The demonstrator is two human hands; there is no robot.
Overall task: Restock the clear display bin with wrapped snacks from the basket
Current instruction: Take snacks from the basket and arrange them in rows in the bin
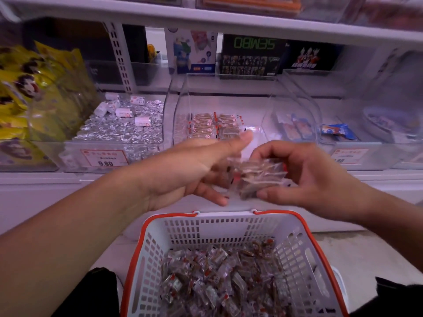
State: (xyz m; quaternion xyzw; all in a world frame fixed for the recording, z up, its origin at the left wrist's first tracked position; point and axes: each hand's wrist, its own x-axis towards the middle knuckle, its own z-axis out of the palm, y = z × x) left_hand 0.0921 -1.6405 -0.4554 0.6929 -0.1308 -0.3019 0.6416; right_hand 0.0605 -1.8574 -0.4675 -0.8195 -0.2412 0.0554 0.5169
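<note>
A white basket with an orange rim sits low in front of me, its bottom covered with several clear-wrapped brown snacks. Above it, my right hand grips a stack of these wrapped snacks between thumb and fingers. My left hand touches the stack's left side with curled fingers, thumb stretched toward the shelf. Behind the hands stands the clear display bin, with neat rows of the same snacks on its floor.
A bin of silver-wrapped sweets with a 9.80 price tag stands to the left, yellow bags beyond it. A clear bin with blue packets is to the right. Boxed toys line the shelf behind.
</note>
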